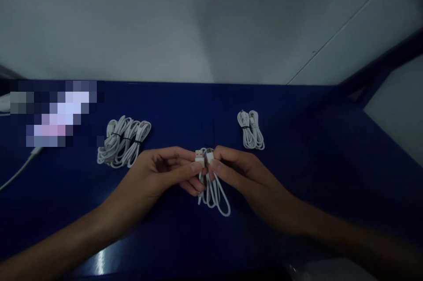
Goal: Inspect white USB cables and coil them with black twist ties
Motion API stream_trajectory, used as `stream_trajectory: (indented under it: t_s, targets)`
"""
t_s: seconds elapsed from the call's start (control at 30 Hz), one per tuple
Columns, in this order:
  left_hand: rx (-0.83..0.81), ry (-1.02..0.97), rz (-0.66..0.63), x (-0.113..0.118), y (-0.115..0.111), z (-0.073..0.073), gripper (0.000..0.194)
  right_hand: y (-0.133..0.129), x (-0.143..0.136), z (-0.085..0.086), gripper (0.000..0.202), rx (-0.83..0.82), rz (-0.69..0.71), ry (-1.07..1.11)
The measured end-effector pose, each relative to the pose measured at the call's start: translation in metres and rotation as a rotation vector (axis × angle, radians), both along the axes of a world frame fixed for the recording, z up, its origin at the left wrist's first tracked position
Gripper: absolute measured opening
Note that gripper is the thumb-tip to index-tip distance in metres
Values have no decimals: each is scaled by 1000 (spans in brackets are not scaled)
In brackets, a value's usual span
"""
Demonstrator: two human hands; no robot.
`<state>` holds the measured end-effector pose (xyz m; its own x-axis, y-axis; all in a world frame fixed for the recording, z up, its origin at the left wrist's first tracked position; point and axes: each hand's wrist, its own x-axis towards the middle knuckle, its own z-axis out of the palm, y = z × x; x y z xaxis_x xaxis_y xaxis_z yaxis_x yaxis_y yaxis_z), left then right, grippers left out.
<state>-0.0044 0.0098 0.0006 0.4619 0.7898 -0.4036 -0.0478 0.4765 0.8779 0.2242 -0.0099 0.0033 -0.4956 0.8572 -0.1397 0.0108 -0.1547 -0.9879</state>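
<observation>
Blue tbl [185, 118]: white cable [227, 205] btwn L hand [153, 176] & R hand [253, 177], both pinching plugs [199, 159].

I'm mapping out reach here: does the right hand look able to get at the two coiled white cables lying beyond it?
Probably yes: the right hand is close to the two coiled white cables, and nothing shows in between, though its fingers are busy holding a white connector.

Grey wall [205, 20] w/ a thin diagonal seam behind glossy dk blue table [185, 109]; dim light.
</observation>
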Motion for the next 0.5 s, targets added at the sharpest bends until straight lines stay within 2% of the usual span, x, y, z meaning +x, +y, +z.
stream_trajectory:
  t_s: [0.5]
  targets:
    - [12, 30, -7, -1, -1, 1, 13, -1, 0, -1, 32, -18, -2, -9]
